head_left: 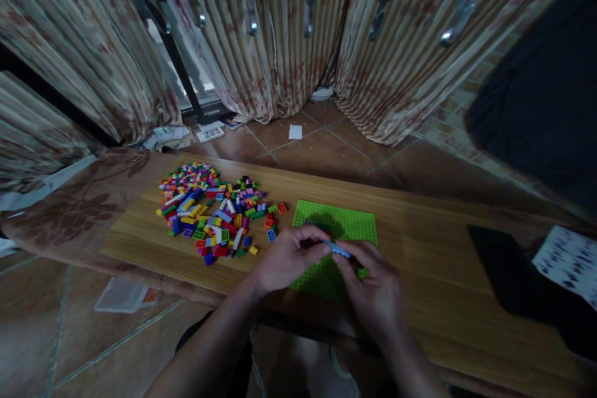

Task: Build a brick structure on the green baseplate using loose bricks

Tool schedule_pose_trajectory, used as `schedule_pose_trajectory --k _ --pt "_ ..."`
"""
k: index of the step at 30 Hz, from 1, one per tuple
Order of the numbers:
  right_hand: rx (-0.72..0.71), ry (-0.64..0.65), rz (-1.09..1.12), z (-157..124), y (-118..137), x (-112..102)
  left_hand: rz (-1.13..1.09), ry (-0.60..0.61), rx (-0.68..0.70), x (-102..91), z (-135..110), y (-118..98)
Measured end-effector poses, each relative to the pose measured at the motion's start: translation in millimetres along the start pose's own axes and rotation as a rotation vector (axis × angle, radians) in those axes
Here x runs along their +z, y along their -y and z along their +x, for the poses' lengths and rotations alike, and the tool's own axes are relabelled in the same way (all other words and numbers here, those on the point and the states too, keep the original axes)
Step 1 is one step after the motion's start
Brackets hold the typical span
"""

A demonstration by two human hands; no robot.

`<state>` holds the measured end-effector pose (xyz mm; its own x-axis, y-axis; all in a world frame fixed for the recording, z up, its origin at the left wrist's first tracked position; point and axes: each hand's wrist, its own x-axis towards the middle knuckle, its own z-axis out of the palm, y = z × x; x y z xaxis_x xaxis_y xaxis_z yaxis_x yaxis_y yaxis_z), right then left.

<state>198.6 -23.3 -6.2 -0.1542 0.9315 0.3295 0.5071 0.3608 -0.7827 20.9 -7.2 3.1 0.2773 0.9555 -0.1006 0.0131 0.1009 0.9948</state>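
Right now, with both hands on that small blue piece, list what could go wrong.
1. The small blue piece is pinched only at the fingertips of the left hand and right hand; a slipped grip could send it over the near edge of the table.
2. The light is dim, so studs on the green baseplate may be misjudged.

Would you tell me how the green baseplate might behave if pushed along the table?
The baseplate looks thin and flat, so it should slide rather than tip. Probably light; on the smooth table it may skid easily.
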Motion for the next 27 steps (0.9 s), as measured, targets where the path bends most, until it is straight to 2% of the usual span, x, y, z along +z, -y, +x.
schedule_pose_trajectory --k 8,11,13,18,22,27 --pt "-0.031 0.04 -0.056 -3 -4 -6 0.079 -0.002 0.051 12.8 5 -8" --pt "0.03 0.063 -0.023 -3 -5 -7 0.144 -0.004 0.077 17.7 9 -9" --pt "0.12 0.074 0.036 -1 -6 -8 0.154 -0.027 0.097 17.1 12 -9" --pt "0.323 0.106 0.04 3 -15 -8 0.177 -0.233 0.148 -1.1 23 -12" --pt "0.317 0.131 -0.026 4 -18 -9 0.273 -0.31 0.157 -18.5 27 -14" --pt "0.262 0.154 -0.069 1 -23 -11 0.468 -0.329 0.134 -29.3 27 -15"
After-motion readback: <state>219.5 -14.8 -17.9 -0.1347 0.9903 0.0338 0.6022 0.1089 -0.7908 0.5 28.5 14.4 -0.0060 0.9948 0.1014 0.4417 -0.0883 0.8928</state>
